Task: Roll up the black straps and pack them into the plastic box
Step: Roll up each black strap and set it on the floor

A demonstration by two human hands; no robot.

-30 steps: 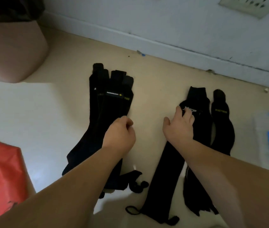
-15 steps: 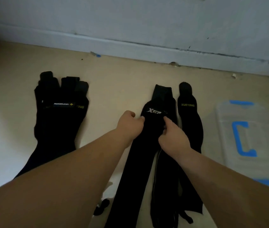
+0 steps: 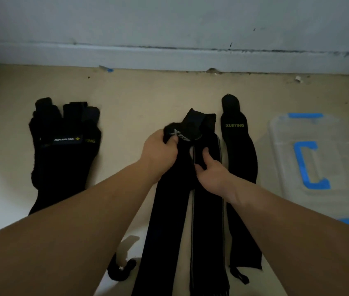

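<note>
Holding: the left hand (image 3: 158, 152) grips the doubled-back far end of the middle strap (image 3: 169, 210), thumb on its white X logo. The right hand (image 3: 214, 178) sits just beside it, fingers curled into the same strap a little lower, thumb raised.
middle strap: centre of the frame, flat on the floor (image 3: 139, 99). Its long axis runs from the bottom edge up toward the skirting board (image 3: 169, 58), and only the far tip is folded over.
striped strap: the striped strap (image 3: 207, 221) lies parallel and touching on the right, with a grey line down each edge.
XUEYING strap: the XUEYING strap (image 3: 239, 159) lies right of centre and parallel, its rounded end pointing at the wall.
strap pile: the strap pile (image 3: 62, 150) is at the left of the frame, ends toward the wall, well apart from both hands.
plastic box: the plastic box (image 3: 340, 189) is at the right edge, clear with blue markings, with bare floor between it and the XUEYING strap.
black loop: the black loop (image 3: 120, 272) lies at the bottom, left of centre, under the left forearm.
</note>
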